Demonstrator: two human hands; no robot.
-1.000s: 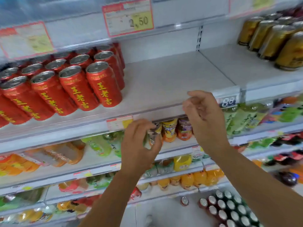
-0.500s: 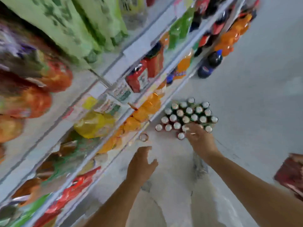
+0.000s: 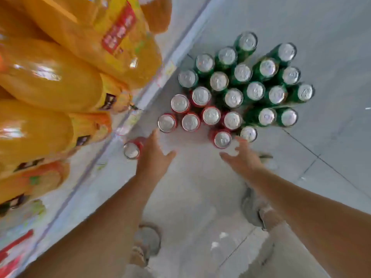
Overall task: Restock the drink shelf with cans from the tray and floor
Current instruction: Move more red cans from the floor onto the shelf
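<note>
Right of the orange bottles [image 3: 50, 81], a lone can [image 3: 131, 150] stands on the floor [image 3: 200, 187] just beside our left hand [image 3: 153, 159], whose fingers are straight and empty. Our right hand [image 3: 244, 159], spread and empty, hovers near the red cans [image 3: 210, 115] fronting the green cans [image 3: 255, 91]. We judge this the pickup step: next, each hand must close round a can.
</note>
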